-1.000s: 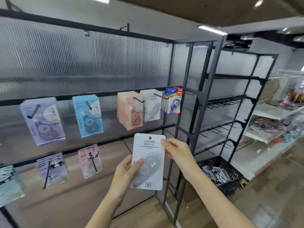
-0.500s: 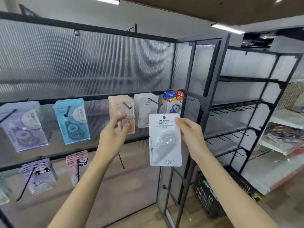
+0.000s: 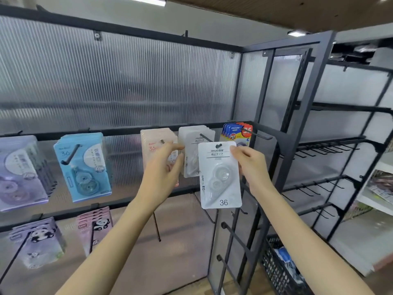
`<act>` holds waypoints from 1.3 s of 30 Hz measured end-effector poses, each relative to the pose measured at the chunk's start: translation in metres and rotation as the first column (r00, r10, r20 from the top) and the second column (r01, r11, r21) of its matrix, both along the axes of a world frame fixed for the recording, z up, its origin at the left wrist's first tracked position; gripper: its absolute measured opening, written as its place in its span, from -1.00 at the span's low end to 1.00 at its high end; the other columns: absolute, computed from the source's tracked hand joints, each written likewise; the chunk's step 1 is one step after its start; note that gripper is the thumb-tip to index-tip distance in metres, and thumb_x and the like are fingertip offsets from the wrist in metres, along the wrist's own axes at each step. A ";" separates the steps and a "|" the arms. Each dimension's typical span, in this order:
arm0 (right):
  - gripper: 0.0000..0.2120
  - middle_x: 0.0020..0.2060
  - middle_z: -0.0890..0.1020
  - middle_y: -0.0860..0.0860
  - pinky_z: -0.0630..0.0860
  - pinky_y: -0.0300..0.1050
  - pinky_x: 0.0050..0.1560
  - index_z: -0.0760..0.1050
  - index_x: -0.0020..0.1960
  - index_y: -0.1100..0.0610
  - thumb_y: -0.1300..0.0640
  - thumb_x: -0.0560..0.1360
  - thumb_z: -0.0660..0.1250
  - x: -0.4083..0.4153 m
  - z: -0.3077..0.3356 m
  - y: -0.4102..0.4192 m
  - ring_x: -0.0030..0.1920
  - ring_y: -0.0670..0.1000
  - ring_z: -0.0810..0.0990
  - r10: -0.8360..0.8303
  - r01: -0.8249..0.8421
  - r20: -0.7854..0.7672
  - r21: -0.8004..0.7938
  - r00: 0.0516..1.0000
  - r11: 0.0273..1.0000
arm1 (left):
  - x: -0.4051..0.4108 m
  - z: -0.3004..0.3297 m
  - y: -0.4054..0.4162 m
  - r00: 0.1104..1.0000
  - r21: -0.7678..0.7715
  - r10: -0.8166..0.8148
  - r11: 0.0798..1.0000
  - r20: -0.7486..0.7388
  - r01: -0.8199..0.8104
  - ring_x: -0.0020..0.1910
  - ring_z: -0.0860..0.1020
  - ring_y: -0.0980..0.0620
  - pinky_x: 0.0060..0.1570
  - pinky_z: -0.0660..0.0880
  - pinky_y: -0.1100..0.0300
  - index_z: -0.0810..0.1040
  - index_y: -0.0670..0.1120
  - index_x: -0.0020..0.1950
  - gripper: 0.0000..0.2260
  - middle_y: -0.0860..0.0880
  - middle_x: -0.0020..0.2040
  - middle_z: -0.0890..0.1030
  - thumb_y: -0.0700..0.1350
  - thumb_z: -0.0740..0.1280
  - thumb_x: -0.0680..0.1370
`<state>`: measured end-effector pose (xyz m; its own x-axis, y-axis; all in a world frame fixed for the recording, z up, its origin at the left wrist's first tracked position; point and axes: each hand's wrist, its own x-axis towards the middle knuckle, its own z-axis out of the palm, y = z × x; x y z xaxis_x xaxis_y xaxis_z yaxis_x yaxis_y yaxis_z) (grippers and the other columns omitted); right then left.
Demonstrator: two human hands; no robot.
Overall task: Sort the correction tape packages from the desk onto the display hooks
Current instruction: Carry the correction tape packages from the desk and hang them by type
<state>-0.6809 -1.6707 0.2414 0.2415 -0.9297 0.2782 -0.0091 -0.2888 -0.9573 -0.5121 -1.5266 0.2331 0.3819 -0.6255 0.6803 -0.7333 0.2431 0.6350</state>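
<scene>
Right hand (image 3: 249,167): fingers pinch the upper right edge of a white correction tape package (image 3: 220,175), marked 36, held upright just in front of the white hung stack (image 3: 192,150). Left hand (image 3: 162,173): fingers loosely curled, grasping nothing, tips near the hook (image 3: 205,137) and over the pink stack (image 3: 156,143). Farther left hangs a blue stack (image 3: 81,167).
</scene>
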 end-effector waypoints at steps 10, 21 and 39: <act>-0.79 -0.30 0.62 -0.01 0.44 -0.09 -0.22 0.62 -0.13 0.16 0.04 0.53 0.32 0.047 0.002 -0.038 -0.27 -0.03 0.51 -0.078 0.044 -0.145 -0.221 0.986 0.974 | -0.006 -0.004 -0.002 0.993 0.071 0.114 0.991 0.018 -0.115 -0.17 0.39 0.42 -0.09 0.31 0.46 0.51 0.12 0.16 -0.84 0.20 0.33 0.42 -0.11 0.27 0.62; -0.87 -0.04 0.61 0.02 0.45 -0.09 -0.08 0.50 0.03 0.16 0.10 0.57 0.26 0.038 -0.030 -0.019 -0.03 0.03 0.56 -0.012 -0.100 -0.366 -0.285 0.931 0.953 | -0.022 -0.041 0.040 0.928 0.194 0.371 0.910 0.015 -0.367 0.28 0.31 0.37 0.14 0.22 0.61 0.29 0.06 0.53 -0.52 0.30 0.33 0.33 -0.14 0.27 0.62; -0.52 0.44 0.35 -0.01 0.18 -0.18 0.41 0.25 0.49 0.09 0.00 0.61 0.18 0.134 -0.140 0.303 0.44 -0.02 0.30 0.523 -0.991 -0.844 -0.133 0.116 0.006 | -0.042 -0.163 0.351 0.410 0.686 0.903 0.219 0.126 -0.694 0.34 0.48 -0.03 0.31 0.33 0.18 0.47 -0.14 0.40 -0.43 -0.07 0.31 0.56 0.13 0.19 0.48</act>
<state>-0.5465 -1.3677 0.1010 0.9316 0.3578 0.0639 0.3468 -0.8225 -0.4508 -0.5545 -1.1760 0.0702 0.9934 -0.0426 0.1065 -0.0929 -0.8434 0.5292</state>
